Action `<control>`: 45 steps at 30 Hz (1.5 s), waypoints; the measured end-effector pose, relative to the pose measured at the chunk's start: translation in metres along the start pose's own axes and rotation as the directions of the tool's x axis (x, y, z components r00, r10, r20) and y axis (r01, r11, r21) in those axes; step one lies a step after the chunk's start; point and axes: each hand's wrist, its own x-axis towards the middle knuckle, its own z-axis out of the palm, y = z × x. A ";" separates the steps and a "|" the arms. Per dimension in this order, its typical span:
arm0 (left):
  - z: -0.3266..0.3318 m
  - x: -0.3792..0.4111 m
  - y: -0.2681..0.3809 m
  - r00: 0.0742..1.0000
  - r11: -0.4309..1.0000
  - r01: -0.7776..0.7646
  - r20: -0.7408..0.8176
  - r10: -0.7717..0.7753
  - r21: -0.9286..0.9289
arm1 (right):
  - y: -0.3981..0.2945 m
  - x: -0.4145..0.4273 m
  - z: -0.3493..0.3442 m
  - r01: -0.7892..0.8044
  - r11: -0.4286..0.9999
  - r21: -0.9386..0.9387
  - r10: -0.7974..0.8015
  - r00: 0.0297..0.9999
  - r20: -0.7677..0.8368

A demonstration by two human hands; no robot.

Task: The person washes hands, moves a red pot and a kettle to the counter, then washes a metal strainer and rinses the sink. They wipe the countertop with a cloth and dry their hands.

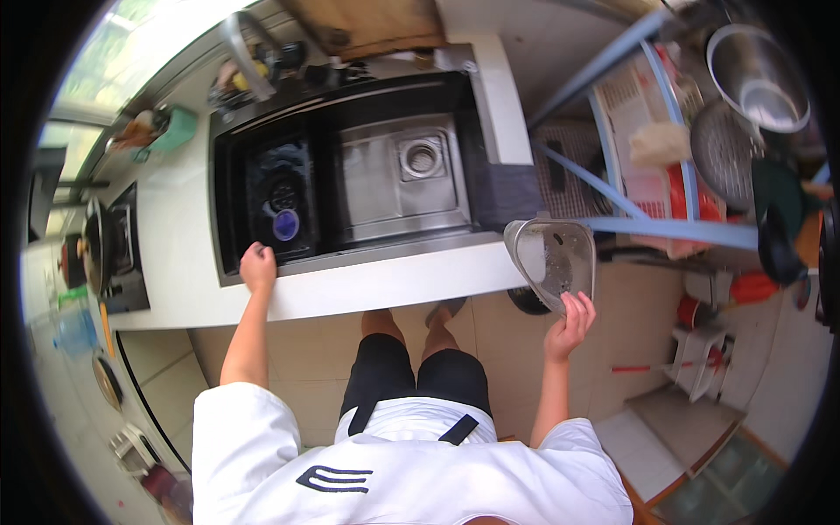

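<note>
My right hand (568, 328) holds a grey, see-through triangular sink strainer basket (558, 262) by its lower end. The basket hangs in the air off the right end of the counter's front edge, with small dark bits and drops inside. My left hand (258, 266) is curled at the front rim of the double sink (400, 252), and whether anything is in its fingers cannot be told. A round purple-blue item (286, 225) lies in the dark left basin (262, 177), beside the drain. The steel right basin (367, 177) has a square drain (421, 157).
A faucet (243, 52) rises behind the left basin. A green container (174, 130) stands on the white counter (174, 216), near a stove with a pan (98, 246). At right, a blue metal rack (676, 226) carries baskets and a steel bowl (758, 79). A dark round bin (528, 300) is below the basket.
</note>
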 end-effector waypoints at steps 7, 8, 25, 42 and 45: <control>0.001 -0.012 -0.007 0.999 0.994 -0.012 -0.048 0.007 -0.112 | -0.121 0.046 0.111 -0.579 0.572 0.581 0.417 0.815 0.402; 0.000 -0.011 -0.005 0.999 0.991 -0.021 -0.048 0.015 -0.130 | -0.130 0.048 0.131 -0.641 0.468 0.608 0.417 0.767 0.487; -0.039 0.191 0.207 0.831 0.342 0.137 0.295 0.471 -0.930 | -0.234 0.044 0.259 -0.385 -0.919 0.086 0.162 -0.169 0.972; -0.051 0.153 0.116 0.728 0.187 0.627 0.655 0.205 -0.756 | -0.250 0.078 0.273 -0.201 -0.979 -0.018 0.009 -0.129 0.992; -0.019 0.113 0.046 0.806 0.369 0.555 0.592 -0.013 -0.746 | -0.254 0.091 0.261 -0.220 -0.974 -0.047 -0.002 -0.202 0.979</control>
